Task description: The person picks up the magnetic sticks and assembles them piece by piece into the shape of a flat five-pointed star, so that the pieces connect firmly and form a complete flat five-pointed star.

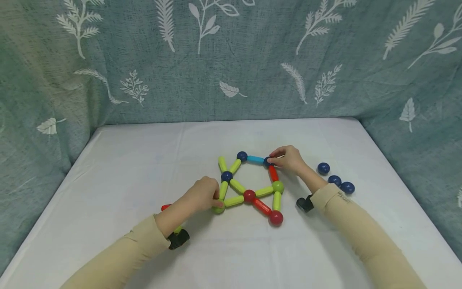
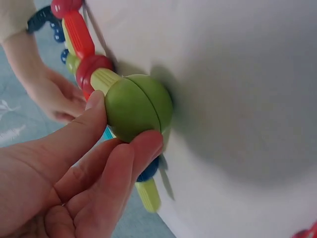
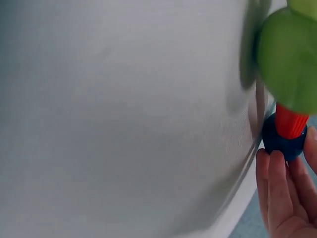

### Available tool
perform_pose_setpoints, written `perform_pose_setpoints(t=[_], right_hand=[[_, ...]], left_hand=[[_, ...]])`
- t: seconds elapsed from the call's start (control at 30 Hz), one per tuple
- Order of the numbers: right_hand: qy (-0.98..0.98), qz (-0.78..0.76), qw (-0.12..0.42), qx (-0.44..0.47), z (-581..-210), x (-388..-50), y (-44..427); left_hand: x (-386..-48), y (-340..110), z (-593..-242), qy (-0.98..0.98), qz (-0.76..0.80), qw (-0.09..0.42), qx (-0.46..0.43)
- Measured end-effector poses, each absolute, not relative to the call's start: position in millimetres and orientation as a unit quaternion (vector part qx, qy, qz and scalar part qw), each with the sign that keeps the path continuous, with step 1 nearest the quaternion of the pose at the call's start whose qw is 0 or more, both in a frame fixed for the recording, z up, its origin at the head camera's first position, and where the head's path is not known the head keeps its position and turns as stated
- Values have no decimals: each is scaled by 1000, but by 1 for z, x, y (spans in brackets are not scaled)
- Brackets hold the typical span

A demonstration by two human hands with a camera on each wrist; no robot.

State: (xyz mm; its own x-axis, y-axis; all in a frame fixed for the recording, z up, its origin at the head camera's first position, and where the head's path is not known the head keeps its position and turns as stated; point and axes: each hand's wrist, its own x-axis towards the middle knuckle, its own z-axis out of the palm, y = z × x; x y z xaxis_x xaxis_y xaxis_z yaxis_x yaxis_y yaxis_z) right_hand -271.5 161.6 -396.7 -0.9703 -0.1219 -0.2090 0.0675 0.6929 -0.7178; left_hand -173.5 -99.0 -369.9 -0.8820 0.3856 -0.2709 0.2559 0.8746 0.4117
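Note:
A flat frame of toy rods and balls lies mid-table. At its near left corner my left hand (image 1: 202, 195) pinches a green ball (image 2: 136, 110) between thumb and fingers. My right hand (image 1: 290, 159) grips the dark blue ball (image 3: 283, 141) at the far right corner, where a light blue rod (image 1: 255, 159) and a red rod (image 1: 273, 174) meet. A red ball (image 1: 249, 196) joins several rods in the middle. Another red ball (image 1: 276, 218) forms the near right corner. From the left blue ball (image 1: 226, 176), one yellow-green rod (image 1: 222, 163) sticks out with a free end.
Three loose dark blue balls, one of them the nearest ball (image 1: 347, 188), lie right of the right forearm. A red piece (image 1: 165, 207) and a yellow-green piece (image 1: 178, 229) are partly hidden by the left forearm. Behind the white-covered table (image 1: 144, 148) hangs a leaf-patterned curtain (image 1: 260, 48).

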Motion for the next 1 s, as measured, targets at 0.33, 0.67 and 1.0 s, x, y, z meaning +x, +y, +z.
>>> perform_pose_setpoints(t=[0.33, 0.67, 1.0], right_hand=[[906, -406, 119, -22, -400, -280, 156], [904, -409, 118, -19, -402, -279, 154], [898, -422, 122, -15, -402, -279, 154]], left_hand=[[-161, -87, -370, 949, 190, 176, 180], [-153, -92, -372, 943, 215, 174, 183], [-153, -159, -367, 924, 291, 143, 200]])
